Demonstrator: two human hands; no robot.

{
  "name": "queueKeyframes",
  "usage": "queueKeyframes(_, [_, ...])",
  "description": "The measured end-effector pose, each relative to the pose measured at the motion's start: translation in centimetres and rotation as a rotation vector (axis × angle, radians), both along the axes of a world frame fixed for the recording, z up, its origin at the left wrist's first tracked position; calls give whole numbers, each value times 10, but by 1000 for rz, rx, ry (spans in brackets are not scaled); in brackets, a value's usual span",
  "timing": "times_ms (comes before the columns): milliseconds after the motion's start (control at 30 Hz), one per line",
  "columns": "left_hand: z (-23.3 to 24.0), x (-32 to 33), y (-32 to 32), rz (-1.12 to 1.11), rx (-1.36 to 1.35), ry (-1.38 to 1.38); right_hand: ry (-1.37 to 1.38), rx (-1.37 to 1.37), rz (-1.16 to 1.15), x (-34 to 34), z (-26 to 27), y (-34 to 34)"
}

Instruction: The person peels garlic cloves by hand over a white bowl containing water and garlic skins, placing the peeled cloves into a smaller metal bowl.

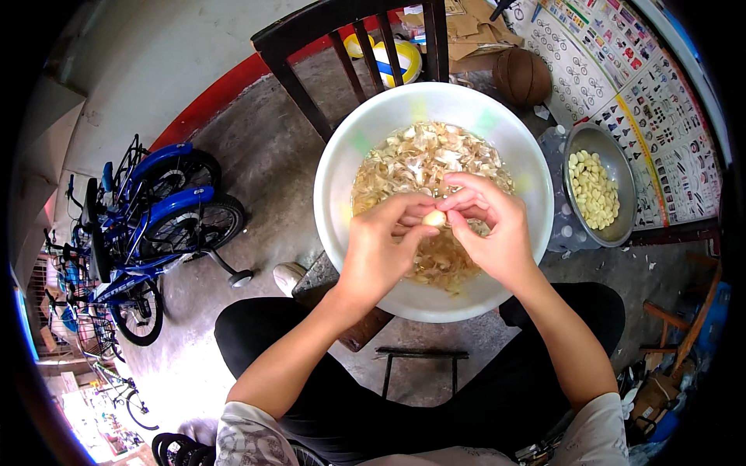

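Observation:
My left hand [387, 239] and my right hand [486, 224] meet over a large white plastic basin [341, 151]. A pale garlic clove [434, 218] is pinched between their fingertips, with fingers of both hands on it. Below my hands the basin holds water with many floating garlic skins [419, 157] and some cloves among them. To the right, a metal bowl [626, 180] contains a heap of peeled garlic cloves [594, 189].
A dark wooden chair [326, 23] stands behind the basin, near a volleyball [402, 61] and a basketball [521, 76]. Blue bicycles [169, 204] are at the left. Capped plastic bottles [559, 218] stand beside the metal bowl. A printed parts poster [647, 105] lies at the upper right.

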State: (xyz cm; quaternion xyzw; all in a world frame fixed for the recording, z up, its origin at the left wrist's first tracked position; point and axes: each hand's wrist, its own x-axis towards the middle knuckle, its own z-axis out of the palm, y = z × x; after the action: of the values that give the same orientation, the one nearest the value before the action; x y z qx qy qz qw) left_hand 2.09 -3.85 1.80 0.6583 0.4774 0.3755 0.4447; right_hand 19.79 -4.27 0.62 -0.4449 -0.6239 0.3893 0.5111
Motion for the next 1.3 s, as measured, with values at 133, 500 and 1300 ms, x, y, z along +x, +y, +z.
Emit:
queueKeyframes(133, [4, -2, 5, 20, -40, -4, 77, -110, 45, 4, 4, 0])
queueKeyframes(500, [1, -3, 3, -16, 175, 50, 199, -210, 49, 1, -2, -5])
queueKeyframes(1300, [3, -9, 7, -79, 266, 75, 154, -212, 49, 2, 2, -4])
